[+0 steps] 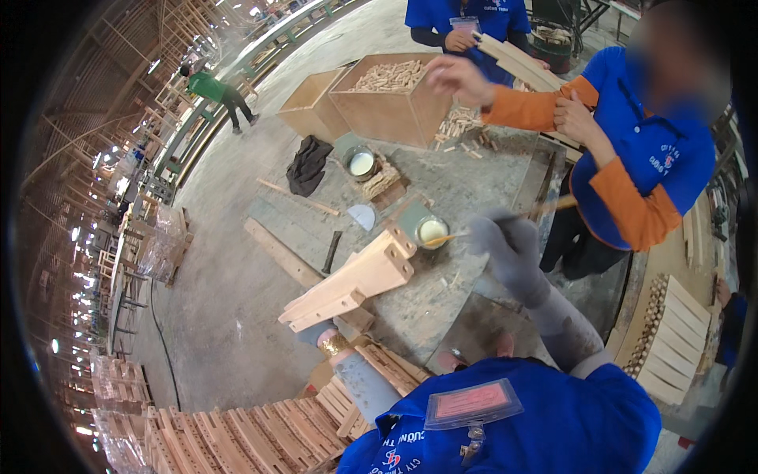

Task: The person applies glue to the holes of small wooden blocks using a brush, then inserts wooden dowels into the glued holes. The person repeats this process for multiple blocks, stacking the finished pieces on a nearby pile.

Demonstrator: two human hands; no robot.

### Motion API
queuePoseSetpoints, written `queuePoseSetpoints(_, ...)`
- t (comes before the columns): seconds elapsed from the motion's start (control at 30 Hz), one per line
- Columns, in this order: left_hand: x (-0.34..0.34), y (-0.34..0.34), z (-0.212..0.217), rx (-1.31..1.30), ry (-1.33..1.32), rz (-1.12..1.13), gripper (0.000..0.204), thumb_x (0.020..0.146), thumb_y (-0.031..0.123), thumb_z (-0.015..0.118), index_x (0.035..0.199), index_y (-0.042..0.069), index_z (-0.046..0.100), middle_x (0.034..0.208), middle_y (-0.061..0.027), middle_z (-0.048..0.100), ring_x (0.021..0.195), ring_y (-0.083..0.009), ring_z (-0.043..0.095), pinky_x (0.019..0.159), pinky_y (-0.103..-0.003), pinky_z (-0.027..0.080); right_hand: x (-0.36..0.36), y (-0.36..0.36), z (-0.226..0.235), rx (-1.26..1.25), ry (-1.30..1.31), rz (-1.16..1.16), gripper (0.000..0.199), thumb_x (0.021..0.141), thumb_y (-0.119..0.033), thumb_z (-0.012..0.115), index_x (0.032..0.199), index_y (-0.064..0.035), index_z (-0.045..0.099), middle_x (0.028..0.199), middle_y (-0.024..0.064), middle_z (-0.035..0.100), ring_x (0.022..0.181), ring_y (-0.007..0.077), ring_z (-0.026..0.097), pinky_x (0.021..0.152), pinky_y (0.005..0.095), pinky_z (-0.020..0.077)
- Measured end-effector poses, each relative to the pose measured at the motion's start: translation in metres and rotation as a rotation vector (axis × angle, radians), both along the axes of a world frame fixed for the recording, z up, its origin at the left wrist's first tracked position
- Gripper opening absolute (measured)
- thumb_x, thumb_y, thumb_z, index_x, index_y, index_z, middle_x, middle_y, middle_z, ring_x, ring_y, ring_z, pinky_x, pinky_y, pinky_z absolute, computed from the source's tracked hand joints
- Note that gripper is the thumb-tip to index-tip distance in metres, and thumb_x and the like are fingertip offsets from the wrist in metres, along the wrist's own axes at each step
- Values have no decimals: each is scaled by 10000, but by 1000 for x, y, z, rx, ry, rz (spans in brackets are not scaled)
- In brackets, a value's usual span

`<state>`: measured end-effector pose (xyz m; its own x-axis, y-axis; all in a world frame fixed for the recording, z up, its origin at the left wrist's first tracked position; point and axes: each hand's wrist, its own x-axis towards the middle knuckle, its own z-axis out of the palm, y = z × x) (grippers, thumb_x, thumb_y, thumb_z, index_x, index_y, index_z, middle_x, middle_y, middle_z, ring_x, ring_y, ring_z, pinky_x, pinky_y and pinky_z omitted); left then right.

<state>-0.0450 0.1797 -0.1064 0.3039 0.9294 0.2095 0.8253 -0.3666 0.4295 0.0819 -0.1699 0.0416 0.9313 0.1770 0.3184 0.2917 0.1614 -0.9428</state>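
Observation:
My left hand [317, 332], in a grey glove, is closed on the near end of several pale wooden pieces [355, 276] with drilled holes in their far ends. Most of its fingers are hidden beneath the wood. To the right, my right hand [512, 249], also gloved in grey, is closed around a thin yellowish stick [444, 238]. The stick's tip reaches the rim of an open can [433, 229] of pale, creamy liquid. Some blur covers this hand's fingers.
A second can of pale liquid [362, 163], a dark cloth [309, 166] and a hammer [332, 251] lie beyond the wood. Wooden boxes [387, 95] hold dowels. A co-worker with orange sleeves [624, 189] stands close at right. Stacked wooden parts [237, 438] lie at lower left.

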Motion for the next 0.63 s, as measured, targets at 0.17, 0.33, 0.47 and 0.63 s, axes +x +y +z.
queuePoseSetpoints(0.17,88,0,-25,160,-432,-357,366,759,438,580,896,99,597,950,-61,611,839,-256,584,712,-360,472,-17,-72,-22,-20,68,-164,104,872,-53,521,843,22,587,656,4,546,566,48,490,504,195,392)
queuePoseSetpoints(0.33,239,-135,28,-844,-1406,-450,469,875,553,426,903,85,427,851,-39,465,767,-175,507,684,-334,471,-34,-116,-63,-139,203,-335,124,874,-67,502,835,19,582,639,28,541,531,79,478,499,221,388)
queuePoseSetpoints(0.47,328,-169,8,-1112,-1583,-315,477,811,346,631,1107,-2,492,1020,-103,547,895,-184,520,774,-322,437,-46,-136,-71,-252,279,-280,133,868,-85,491,838,18,569,642,53,554,521,97,494,500,227,402)
queuePoseSetpoints(0.63,366,-196,-1,-785,-998,20,531,807,399,600,1110,-25,498,1071,-167,555,952,-260,550,860,-328,422,-56,-161,-106,-285,313,-288,113,863,-80,501,852,11,566,683,46,556,580,89,499,518,226,400)
